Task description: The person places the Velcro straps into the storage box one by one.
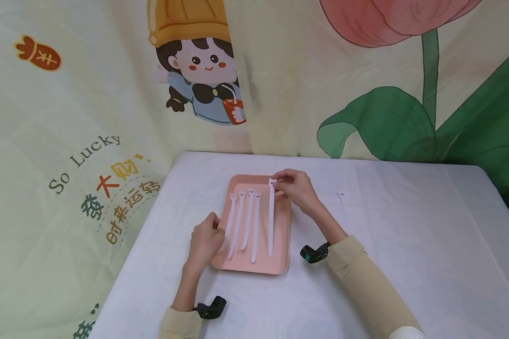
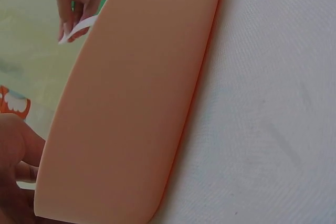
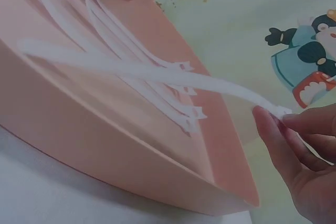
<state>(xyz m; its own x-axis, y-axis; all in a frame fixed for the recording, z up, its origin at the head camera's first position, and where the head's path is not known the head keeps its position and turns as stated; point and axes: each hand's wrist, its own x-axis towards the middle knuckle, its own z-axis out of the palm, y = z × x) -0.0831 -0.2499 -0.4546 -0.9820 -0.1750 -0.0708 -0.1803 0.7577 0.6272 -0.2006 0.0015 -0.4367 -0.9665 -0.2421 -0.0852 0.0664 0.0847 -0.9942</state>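
A pink rectangular tray (image 1: 280,263) lies on the table, and several white cable ties (image 1: 256,226) with wide slotted heads sit side by side in its left half. My right hand (image 1: 297,190) pinches the head of another white cable tie (image 1: 271,221) between thumb and fingertips, over the tray's far right part. In the right wrist view this cable tie (image 3: 157,73) slants down, its tail low over the tray. My left hand (image 1: 207,239) grips the tray's left rim, fingers curled at the edge; its fingertips are partly hidden.
One more white cable tie (image 1: 341,202) lies on the white tablecloth (image 1: 428,245) right of the tray, partly hidden by the right forearm. Behind the table hangs a printed curtain (image 1: 280,94). Each wrist carries a black camera (image 1: 315,253).
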